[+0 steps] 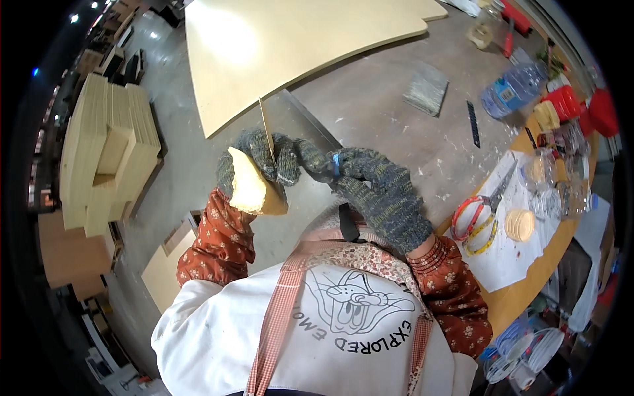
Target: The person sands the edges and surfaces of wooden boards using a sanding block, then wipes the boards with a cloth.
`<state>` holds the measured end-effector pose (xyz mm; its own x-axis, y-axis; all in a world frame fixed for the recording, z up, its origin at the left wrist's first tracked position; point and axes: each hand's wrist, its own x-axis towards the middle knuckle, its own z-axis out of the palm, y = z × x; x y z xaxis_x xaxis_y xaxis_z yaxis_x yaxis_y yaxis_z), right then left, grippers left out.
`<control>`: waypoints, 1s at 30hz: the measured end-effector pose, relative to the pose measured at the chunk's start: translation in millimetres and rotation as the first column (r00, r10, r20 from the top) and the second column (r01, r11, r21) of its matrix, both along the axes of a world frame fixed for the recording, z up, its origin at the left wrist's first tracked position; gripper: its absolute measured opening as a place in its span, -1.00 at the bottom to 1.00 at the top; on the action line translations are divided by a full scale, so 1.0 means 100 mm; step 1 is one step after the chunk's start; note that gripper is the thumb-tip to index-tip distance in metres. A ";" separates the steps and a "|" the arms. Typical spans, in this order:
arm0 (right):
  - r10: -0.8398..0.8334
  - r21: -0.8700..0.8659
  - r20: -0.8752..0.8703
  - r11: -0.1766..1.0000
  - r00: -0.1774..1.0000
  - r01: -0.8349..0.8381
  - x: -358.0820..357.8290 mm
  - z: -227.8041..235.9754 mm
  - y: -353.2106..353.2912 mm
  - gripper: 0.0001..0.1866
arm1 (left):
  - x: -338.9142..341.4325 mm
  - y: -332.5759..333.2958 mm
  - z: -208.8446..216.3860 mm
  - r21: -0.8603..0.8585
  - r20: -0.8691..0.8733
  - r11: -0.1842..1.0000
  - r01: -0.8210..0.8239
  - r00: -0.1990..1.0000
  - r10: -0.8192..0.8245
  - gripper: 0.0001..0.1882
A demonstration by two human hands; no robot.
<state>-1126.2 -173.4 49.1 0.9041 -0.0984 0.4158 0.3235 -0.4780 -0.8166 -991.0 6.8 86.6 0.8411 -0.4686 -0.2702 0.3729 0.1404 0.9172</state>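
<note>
Both hands wear dark grey knitted gloves. My left hand (285, 162) is closed round a yellow sponge-like block (254, 188), holding it over the near edge of the table. A thin, light-brown flat strip (266, 127) also sticks up from between its fingers. My right hand (380, 188) is closed, its fingers reaching across to meet the left fingertips. A small blue bit (336, 164) shows at the right fingers; I cannot make out what it belongs to. Just beyond both hands lies a large pale board (310, 49) with a curved edge.
On the table (370, 125) lie a grey pad (427, 90) and a black strip (473, 124). To the right are scissors (479, 218), a tan cup (520, 225), a large plastic bottle (514, 90) and several jars. Stacked pale panels (109, 152) stand on the floor at left.
</note>
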 end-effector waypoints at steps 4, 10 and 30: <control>-0.074 0.024 -0.169 0.997 0.983 0.079 0.04 -0.08 0.07 -0.66 | 0.38 0.38 -0.17 -0.182 0.176 0.929 0.321 0.941 -0.290 -0.43; 0.489 0.446 -0.140 0.808 0.861 -0.385 0.28 0.06 0.08 -0.43 | 0.72 1.14 -0.18 0.023 0.390 0.986 -0.164 0.910 0.142 -0.69; 0.008 0.688 -0.252 0.704 0.968 0.174 0.08 0.01 0.19 -0.58 | 0.83 0.07 -0.72 -0.209 0.393 0.621 0.755 0.647 -0.654 -0.39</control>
<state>-1118.0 -154.2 50.0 0.9338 -0.3576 -0.0131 0.0804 0.2453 -0.9661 -907.6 14.0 14.3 0.2189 -0.9578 0.1862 0.2492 0.2394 0.9384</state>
